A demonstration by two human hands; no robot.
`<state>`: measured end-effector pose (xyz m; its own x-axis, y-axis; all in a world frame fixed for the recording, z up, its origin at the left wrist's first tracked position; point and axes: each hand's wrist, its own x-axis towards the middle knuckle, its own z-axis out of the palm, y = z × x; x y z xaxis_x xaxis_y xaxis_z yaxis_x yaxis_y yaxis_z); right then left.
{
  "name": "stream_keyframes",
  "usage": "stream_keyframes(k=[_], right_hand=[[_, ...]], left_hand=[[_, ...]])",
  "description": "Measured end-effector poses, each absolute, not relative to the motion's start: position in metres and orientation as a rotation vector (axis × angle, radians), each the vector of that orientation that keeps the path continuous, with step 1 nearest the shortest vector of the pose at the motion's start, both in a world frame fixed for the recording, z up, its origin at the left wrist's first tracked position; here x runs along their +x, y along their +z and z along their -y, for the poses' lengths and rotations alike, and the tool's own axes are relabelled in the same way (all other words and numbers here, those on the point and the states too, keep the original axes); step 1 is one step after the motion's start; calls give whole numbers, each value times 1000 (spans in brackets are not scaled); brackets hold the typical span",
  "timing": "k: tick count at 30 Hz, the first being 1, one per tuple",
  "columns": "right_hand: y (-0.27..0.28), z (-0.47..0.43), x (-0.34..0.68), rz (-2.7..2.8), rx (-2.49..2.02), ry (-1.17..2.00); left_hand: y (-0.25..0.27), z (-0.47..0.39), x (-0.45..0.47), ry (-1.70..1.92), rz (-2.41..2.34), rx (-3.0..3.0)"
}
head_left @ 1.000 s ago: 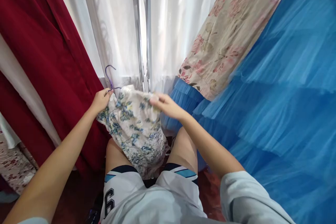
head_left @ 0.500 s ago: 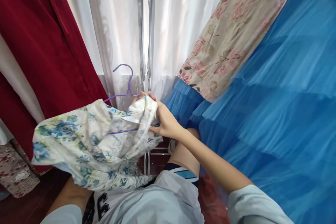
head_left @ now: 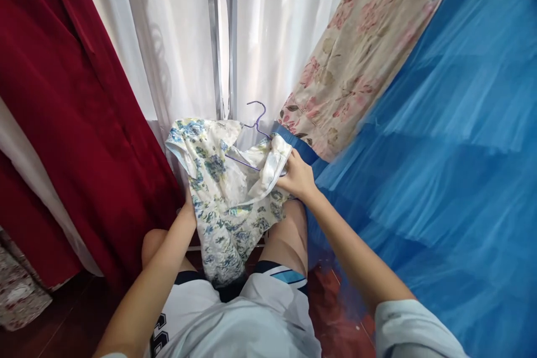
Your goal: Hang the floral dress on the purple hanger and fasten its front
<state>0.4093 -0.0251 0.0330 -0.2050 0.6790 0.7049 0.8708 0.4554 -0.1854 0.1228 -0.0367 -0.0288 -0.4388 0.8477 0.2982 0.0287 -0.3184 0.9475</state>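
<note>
A white floral dress (head_left: 213, 170) with blue and green flowers hangs on a purple wire hanger (head_left: 260, 113) in front of my lap. The hanger's hook points up, and its lower bar shows through the open neckline. My right hand (head_left: 298, 174) is closed on the dress at its right shoulder, the thumb in front of the cloth. My left hand (head_left: 189, 208) is at the dress's left side, below the sleeve. Its fingers are hidden behind the fabric, so I cannot see their grip.
A dark red garment (head_left: 104, 123) hangs at left, with white curtains (head_left: 180, 39) behind. Metal poles (head_left: 225, 39) stand in the middle. At right hang a beige floral garment (head_left: 335, 78) and a wide blue tulle skirt (head_left: 440, 179). Below is a red tiled floor (head_left: 335, 313).
The dress and hanger have moved right and turned, so the dress now hangs lower toward my lap. My left hand has come out from beneath the cloth to its left side. My right hand keeps its hold.
</note>
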Motion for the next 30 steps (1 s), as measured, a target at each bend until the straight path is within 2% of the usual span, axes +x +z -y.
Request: stream_keyframes(k=[5,11,21,26,30], right_hand=[[66,1,387,2077,-1247,-418],[72,-10,387,2122,-1121,-439],[80,-16,384,2140,-1036,-362],[66,-8,396,2306,-908,-330],[38,2,402,2226,-1030,-444]], left_hand=[[-84,58,123,1893,-763,771],[-157,87,138,1747,-1014,841],[-155,88,127,1771,-1109,910],[-180,100,123,1670,-1241,925],[-202,109,118,1684,-1328,879]])
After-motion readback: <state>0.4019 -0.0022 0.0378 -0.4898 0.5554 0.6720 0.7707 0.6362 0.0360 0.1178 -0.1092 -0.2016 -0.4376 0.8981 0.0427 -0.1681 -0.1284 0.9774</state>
